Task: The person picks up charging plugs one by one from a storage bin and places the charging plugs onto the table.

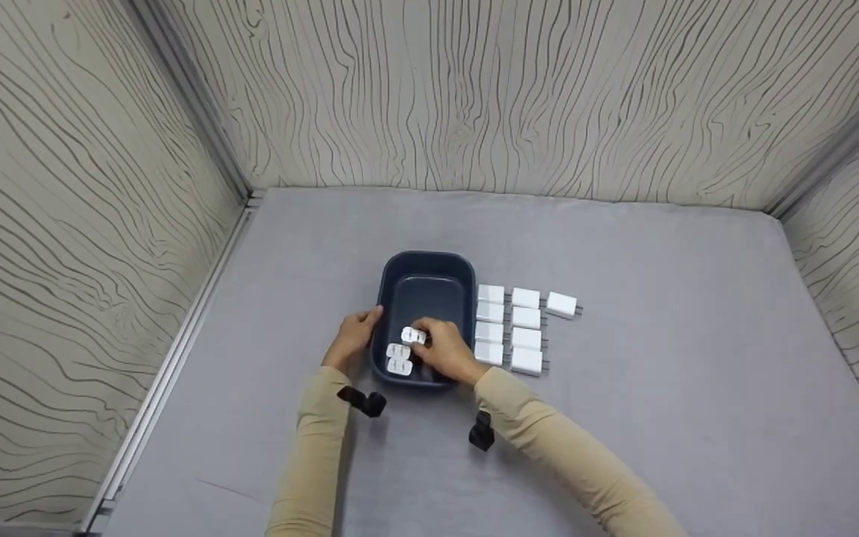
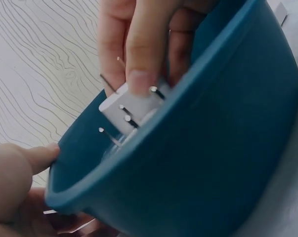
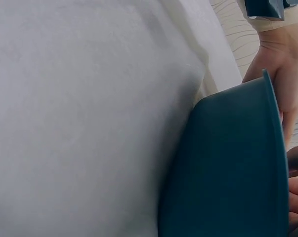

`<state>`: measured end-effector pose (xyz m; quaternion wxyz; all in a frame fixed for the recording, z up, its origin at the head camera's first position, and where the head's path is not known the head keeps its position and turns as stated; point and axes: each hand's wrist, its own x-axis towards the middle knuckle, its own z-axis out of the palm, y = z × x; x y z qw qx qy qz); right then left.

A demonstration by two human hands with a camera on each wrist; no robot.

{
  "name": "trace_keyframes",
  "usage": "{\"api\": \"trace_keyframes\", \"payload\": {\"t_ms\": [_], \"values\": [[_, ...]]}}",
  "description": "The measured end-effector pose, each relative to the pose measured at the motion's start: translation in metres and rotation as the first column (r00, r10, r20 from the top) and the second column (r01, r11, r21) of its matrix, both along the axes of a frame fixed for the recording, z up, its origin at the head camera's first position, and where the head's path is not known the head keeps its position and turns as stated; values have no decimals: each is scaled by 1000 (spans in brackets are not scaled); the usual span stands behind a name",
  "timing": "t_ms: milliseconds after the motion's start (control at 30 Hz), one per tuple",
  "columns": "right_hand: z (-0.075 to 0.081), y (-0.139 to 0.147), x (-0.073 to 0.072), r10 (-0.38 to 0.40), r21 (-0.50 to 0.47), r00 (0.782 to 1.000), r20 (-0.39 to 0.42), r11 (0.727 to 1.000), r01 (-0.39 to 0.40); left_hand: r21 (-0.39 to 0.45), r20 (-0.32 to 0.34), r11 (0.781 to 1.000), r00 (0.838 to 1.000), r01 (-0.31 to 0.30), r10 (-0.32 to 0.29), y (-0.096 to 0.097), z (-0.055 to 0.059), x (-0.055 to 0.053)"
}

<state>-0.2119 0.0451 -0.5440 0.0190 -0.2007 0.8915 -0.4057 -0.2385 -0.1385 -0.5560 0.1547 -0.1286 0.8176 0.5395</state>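
A dark blue plastic bin (image 1: 429, 265) rests on the grey cloth. My left hand (image 1: 353, 337) grips its left rim, with the thumb over the edge and fingers on the outside in the left wrist view. Inside the bin, my right hand (image 1: 446, 352) pinches a white plug-in charger (image 2: 131, 106) between thumb and fingers. Two more white chargers, a farther one (image 1: 397, 350) and a nearer one (image 1: 400, 366), stand in the bin's near left part with prongs up. In the right wrist view the bin's wall (image 3: 228, 168) hides most of the right hand's work.
Right of the bin, several white chargers (image 1: 526, 318) lie in two columns, prongs pointing right. A single charger (image 1: 561, 304) lies farther right. Grey cloth (image 1: 668, 358) covers the table, and wood-patterned panels (image 1: 459, 97) stand at the back and sides.
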Motion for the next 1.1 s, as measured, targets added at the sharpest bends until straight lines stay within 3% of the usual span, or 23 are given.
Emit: {"api": "trace_keyframes", "payload": {"t_ms": [167, 467, 800, 1100], "values": [[4, 3, 3, -12, -4, 1000, 7, 1000, 12, -8, 23, 1000, 1000, 11, -10, -4, 1, 0], [6, 8, 7, -21, 13, 999, 34, 1000, 20, 119, 60, 992, 997, -51, 45, -5, -3, 0], [8, 16, 12, -5, 3, 1000, 0, 1000, 5, 73, 65, 997, 998, -22, 17, -2, 0, 3], [11, 27, 17, -26, -21, 1000, -1, 999, 26, 84, 61, 996, 998, -33, 28, 0, -3, 1]]}}
